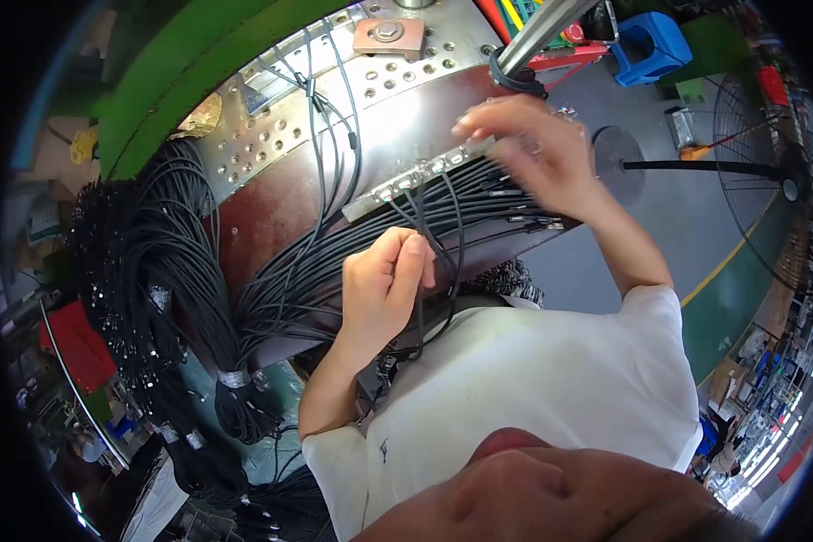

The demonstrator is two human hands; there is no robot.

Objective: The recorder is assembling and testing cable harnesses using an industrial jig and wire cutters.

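My left hand (381, 282) is closed in front of my chest, thumb over curled fingers. A black cable (419, 316) runs past its fingertips and seems pinched there. Farther right, my right hand (546, 154) is blurred, its fingers apart over the right end of a narrow metal strip (363, 208). Small pale connectors (411, 182) sit in a row along this strip, with black cables hanging from it toward me. Many more black cables (316, 257) lie side by side between the strip and my left hand.
A thick bundle of black cables (176, 244) hangs at the left, tied with silver bands. Behind the strip stand a perforated metal plate (406, 83) with a bolted block (388, 36) and a slanted metal post (546, 36). A black fan (759, 172) and blue stool (652, 47) are at right.
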